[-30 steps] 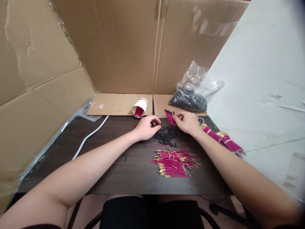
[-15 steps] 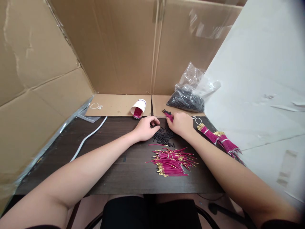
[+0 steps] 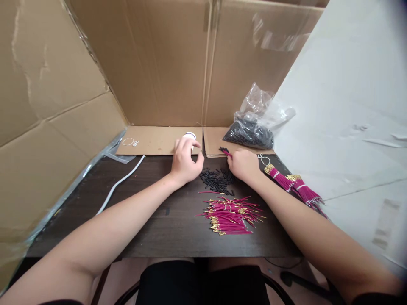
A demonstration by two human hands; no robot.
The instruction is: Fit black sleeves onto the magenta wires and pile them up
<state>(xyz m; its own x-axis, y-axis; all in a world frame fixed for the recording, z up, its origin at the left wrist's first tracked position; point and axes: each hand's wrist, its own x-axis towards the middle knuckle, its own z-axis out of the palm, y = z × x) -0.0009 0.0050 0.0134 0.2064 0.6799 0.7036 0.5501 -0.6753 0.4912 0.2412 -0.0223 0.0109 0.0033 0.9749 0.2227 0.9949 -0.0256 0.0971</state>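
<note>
My right hand (image 3: 244, 166) is closed round several magenta wires (image 3: 225, 151) whose tips carry black sleeves and point back and left. My left hand (image 3: 187, 163) is in front of the white paper cup (image 3: 190, 135), its fingers curved and apart with a gap between thumb and forefinger. Most of the cup is hidden behind this hand, so I cannot tell whether they touch. Between and below the hands lies a loose pile of short black tubes (image 3: 218, 181). Nearer me is a heap of magenta wires (image 3: 229, 216) with gold ends, part of it banded.
A clear bag (image 3: 249, 131) of black tubes rests on the cardboard strip at the back right. Banded wire bundles (image 3: 300, 188) lie by the white right wall. White rubber bands (image 3: 128, 142) are at the back left; a pale cable (image 3: 119, 183) crosses the table's left side.
My left hand has moved from the black tubes back and left to the paper cup, now covering most of it. My right hand stays nearly in place with the wires.
</note>
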